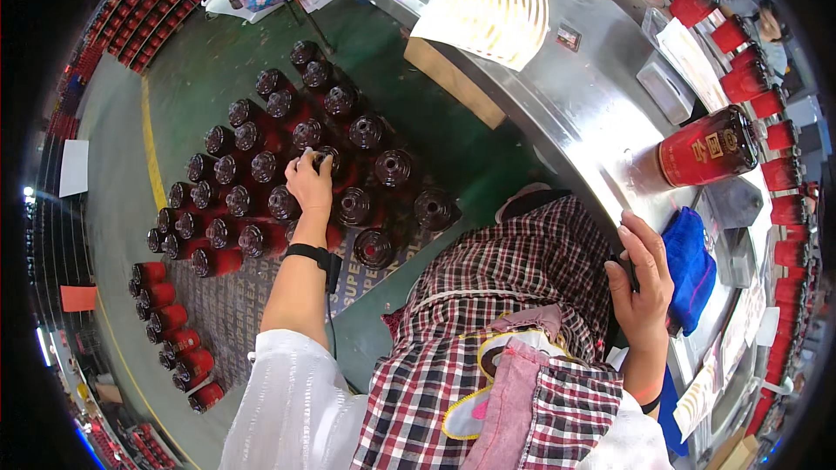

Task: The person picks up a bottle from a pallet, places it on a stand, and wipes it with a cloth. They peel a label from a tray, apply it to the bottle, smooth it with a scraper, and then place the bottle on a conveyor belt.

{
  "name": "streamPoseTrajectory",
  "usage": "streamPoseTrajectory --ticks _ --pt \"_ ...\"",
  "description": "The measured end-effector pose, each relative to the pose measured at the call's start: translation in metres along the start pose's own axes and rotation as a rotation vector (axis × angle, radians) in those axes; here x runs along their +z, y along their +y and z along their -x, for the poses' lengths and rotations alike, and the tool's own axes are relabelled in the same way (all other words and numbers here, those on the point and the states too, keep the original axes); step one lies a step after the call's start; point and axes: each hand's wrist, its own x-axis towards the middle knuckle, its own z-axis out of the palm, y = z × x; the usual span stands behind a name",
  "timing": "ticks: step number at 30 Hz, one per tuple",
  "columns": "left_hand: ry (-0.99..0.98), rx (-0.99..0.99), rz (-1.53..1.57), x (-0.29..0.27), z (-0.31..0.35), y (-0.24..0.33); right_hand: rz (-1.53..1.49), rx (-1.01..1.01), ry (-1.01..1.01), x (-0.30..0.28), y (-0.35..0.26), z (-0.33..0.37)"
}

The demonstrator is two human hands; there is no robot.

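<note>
My left hand reaches down to the standing bottles, its fingers closed around the dark top of one bottle. That bottle's body is mostly hidden by my hand and its neighbours. Dark glossy tops and red bodies mark the other bottles, such as this bottle to the right. My right hand rests at the near edge of the metal table, thumb apart from the stretched fingers. Beyond it on the table is a red bottle with a dark top and gold lettering. A blue cloth lies beside my right hand.
The bottles stand on a printed sheet on the green floor. A striped paper sheet hangs over the edge of the metal table. A row of red bottles lines the far right. Shelves of bottles stand far left.
</note>
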Motion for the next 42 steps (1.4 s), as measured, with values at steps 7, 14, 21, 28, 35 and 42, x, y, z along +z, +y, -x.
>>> streamPoseTrajectory --ticks 7,14,21,28,35,42 --pt "-0.047 0.097 -0.036 -0.021 -0.013 0.0 -0.008 -0.003 0.017 -0.002 0.004 0.003" --pt "0.048 0.155 0.198 -0.058 -0.037 0.01 -0.014 -0.042 0.016 -0.002 0.006 0.003" --pt "0.092 0.091 0.242 -0.09 -0.054 0.017 -0.038 -0.03 0.036 -0.003 0.01 0.008" --pt "0.045 -0.175 0.352 -0.092 -0.062 0.002 -0.043 -0.009 0.037 -0.004 0.015 0.01" --pt "0.016 -0.367 0.57 -0.088 -0.064 -0.025 -0.047 -0.025 0.046 -0.003 0.014 0.01" --pt "0.067 -0.233 0.411 -0.091 -0.062 -0.019 -0.055 0.004 0.039 -0.001 0.015 0.012"
